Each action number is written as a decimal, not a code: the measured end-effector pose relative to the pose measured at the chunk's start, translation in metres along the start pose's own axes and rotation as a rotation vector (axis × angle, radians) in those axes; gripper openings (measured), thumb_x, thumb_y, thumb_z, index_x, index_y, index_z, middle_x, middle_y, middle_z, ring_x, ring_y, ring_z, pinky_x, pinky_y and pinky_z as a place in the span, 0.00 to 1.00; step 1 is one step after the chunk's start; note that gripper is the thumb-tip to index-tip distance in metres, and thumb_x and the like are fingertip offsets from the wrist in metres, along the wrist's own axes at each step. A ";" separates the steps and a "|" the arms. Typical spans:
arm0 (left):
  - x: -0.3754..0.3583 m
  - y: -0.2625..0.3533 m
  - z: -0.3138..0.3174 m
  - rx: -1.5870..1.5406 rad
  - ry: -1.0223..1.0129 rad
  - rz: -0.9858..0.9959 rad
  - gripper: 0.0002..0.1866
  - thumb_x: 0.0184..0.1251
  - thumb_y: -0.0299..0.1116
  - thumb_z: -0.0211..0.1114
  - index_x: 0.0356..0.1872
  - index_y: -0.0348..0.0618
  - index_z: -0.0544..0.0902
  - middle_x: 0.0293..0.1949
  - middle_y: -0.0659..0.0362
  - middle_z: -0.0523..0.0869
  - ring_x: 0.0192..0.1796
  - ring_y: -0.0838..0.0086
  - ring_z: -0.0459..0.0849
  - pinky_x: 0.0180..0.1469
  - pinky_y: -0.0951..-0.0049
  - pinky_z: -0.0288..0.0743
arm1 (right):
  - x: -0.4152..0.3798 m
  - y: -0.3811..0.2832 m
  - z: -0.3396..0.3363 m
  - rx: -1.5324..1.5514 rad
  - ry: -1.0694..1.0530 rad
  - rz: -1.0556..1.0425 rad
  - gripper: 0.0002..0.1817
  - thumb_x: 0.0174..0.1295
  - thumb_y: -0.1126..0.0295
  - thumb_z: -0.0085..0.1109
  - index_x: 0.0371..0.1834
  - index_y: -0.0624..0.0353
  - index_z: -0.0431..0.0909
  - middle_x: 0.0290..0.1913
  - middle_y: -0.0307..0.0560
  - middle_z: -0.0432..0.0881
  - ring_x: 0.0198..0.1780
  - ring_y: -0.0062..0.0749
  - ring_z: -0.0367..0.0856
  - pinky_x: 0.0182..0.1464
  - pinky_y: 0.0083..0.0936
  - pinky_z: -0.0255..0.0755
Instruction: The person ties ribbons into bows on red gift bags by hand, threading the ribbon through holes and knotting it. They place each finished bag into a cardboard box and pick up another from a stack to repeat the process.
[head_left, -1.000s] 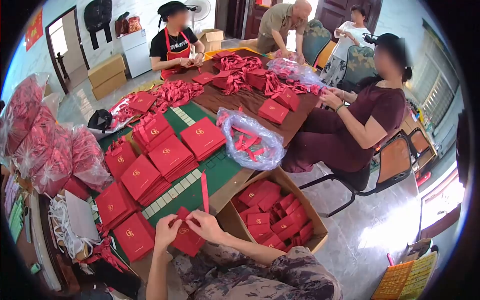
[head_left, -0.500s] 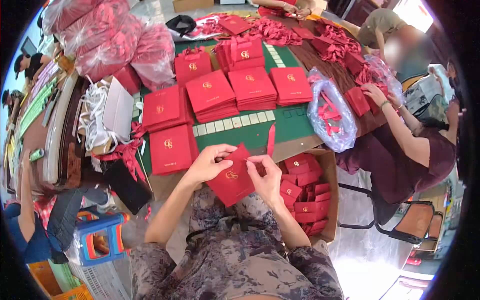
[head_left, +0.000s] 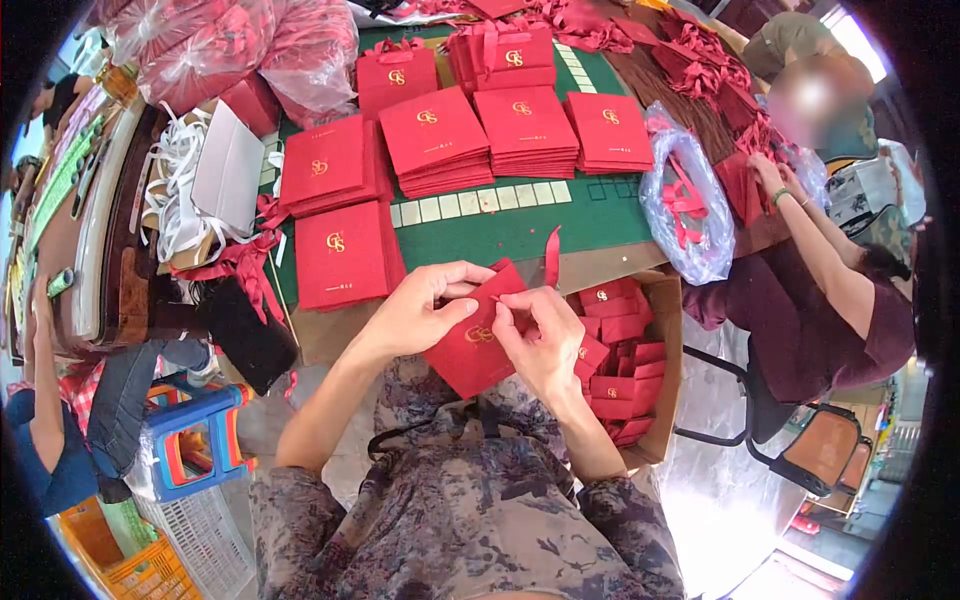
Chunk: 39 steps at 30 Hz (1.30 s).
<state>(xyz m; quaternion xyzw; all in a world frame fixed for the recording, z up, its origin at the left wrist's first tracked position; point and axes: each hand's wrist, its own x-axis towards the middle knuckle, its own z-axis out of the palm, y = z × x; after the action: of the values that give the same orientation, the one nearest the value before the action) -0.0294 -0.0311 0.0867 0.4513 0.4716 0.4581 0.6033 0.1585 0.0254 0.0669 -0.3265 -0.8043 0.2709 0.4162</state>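
Note:
My left hand (head_left: 425,310) grips a small red paper bag (head_left: 470,355) with gold lettering by its upper left side, thumb on the front. The bag is tilted over my lap. At its top edge my right hand (head_left: 543,335) pinches a red ribbon (head_left: 553,257), whose loose end stands up behind the fingers. Where the ribbon meets the bag is mostly covered by my fingertips. Just beyond my left hand lies a stack of flat red bags (head_left: 345,260) with gold lettering. Below and right of my right hand is an open carton (head_left: 660,385) holding several red bags.
More red bag stacks (head_left: 435,140) stand on the green table (head_left: 520,228). A clear plastic bag of ribbons (head_left: 685,205) lies right. A white box (head_left: 232,165) and white straps are left. A co-worker (head_left: 800,310) handles red bags at right, beside a chair (head_left: 820,450).
My view has tilted, so the table things sit higher in it. My right-hand fingers have curled in more at the bag's top edge. The left hand keeps its grip.

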 end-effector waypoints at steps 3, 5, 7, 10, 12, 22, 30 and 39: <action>0.000 -0.011 0.008 0.257 0.153 0.068 0.19 0.70 0.18 0.56 0.61 0.30 0.77 0.53 0.54 0.87 0.56 0.73 0.84 0.60 0.72 0.77 | 0.001 -0.002 0.002 -0.021 -0.030 0.020 0.07 0.52 0.79 0.70 0.33 0.59 0.81 0.30 0.45 0.81 0.29 0.36 0.80 0.30 0.29 0.74; -0.002 -0.009 0.017 0.497 0.279 0.057 0.21 0.65 0.20 0.60 0.60 0.38 0.80 0.49 0.50 0.89 0.56 0.65 0.86 0.61 0.67 0.77 | 0.003 0.004 0.007 -0.095 -0.052 -0.008 0.08 0.51 0.78 0.69 0.31 0.58 0.79 0.31 0.48 0.80 0.32 0.44 0.80 0.36 0.37 0.76; 0.002 -0.016 0.020 0.767 0.333 0.127 0.20 0.63 0.23 0.62 0.58 0.42 0.82 0.45 0.49 0.89 0.49 0.59 0.87 0.55 0.62 0.77 | 0.005 0.009 0.010 -0.163 -0.098 -0.103 0.10 0.49 0.78 0.69 0.30 0.57 0.76 0.30 0.47 0.78 0.33 0.46 0.80 0.37 0.40 0.75; 0.008 -0.035 0.021 0.914 0.394 0.131 0.18 0.63 0.28 0.62 0.54 0.46 0.85 0.41 0.51 0.89 0.40 0.54 0.84 0.45 0.55 0.71 | 0.002 0.025 0.018 -0.213 -0.110 -0.180 0.11 0.48 0.78 0.69 0.30 0.56 0.75 0.29 0.47 0.77 0.32 0.46 0.79 0.36 0.40 0.75; 0.011 -0.040 0.019 0.891 0.397 0.105 0.17 0.64 0.28 0.61 0.54 0.47 0.86 0.41 0.51 0.89 0.41 0.53 0.85 0.46 0.56 0.72 | -0.002 0.036 0.027 -0.203 -0.107 -0.210 0.11 0.48 0.79 0.69 0.30 0.56 0.75 0.28 0.46 0.77 0.31 0.46 0.79 0.35 0.39 0.74; 0.012 -0.063 0.020 0.678 0.462 0.117 0.15 0.68 0.30 0.60 0.53 0.49 0.88 0.41 0.50 0.90 0.40 0.55 0.88 0.45 0.57 0.79 | -0.020 0.041 0.046 0.264 -0.121 0.441 0.05 0.62 0.73 0.67 0.36 0.63 0.82 0.29 0.40 0.86 0.31 0.15 0.81 0.34 0.18 0.76; 0.009 -0.037 0.015 0.957 0.329 0.036 0.14 0.68 0.33 0.64 0.52 0.45 0.87 0.45 0.50 0.90 0.47 0.61 0.91 0.51 0.66 0.83 | -0.018 0.040 0.040 0.284 -0.154 0.376 0.09 0.63 0.69 0.69 0.41 0.60 0.81 0.34 0.46 0.88 0.33 0.28 0.88 0.39 0.25 0.82; 0.008 -0.062 0.011 0.813 0.305 0.079 0.16 0.58 0.41 0.73 0.47 0.50 0.89 0.38 0.54 0.91 0.41 0.61 0.90 0.47 0.61 0.80 | 0.018 0.029 -0.003 0.136 -0.298 -0.012 0.06 0.64 0.74 0.63 0.42 0.59 0.80 0.38 0.48 0.82 0.39 0.43 0.84 0.41 0.33 0.79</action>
<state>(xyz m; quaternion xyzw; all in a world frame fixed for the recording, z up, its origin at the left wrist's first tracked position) -0.0099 -0.0347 0.0266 0.5971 0.6796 0.3194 0.2823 0.1616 0.0578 0.0563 -0.2490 -0.8388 0.3678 0.3149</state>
